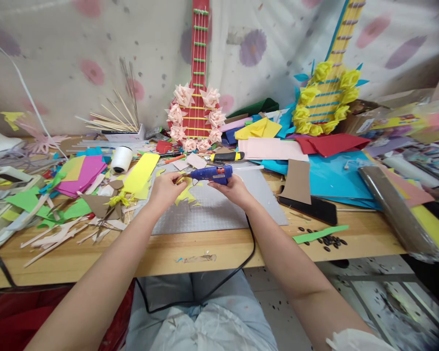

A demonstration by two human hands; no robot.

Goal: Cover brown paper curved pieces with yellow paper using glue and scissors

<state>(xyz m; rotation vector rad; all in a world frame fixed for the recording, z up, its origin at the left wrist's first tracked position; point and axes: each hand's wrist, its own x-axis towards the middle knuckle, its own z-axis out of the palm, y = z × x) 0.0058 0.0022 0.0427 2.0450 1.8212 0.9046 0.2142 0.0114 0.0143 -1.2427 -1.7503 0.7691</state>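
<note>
My right hand (236,191) is wrapped round a blue hot glue gun (211,174), a clear glue stick jutting from its back end. The gun's nozzle points left, toward my left hand (168,189). The fingers of that hand are pinched together by the nozzle; a small piece seems to be between them, but I cannot make out what it is. Below the gun, yellow paper cutouts (186,195) lie on a grey cutting mat (219,217). From the gun a black cord (254,239) hangs over the table edge across my lap.
Paper scraps and scissors (108,219) crowd the left, near a white thread spool (122,159). Behind stand a red paper guitar (198,114) and a yellow one (324,100). At right are a phone (320,212), black beads (329,241) and blue sheets (336,178).
</note>
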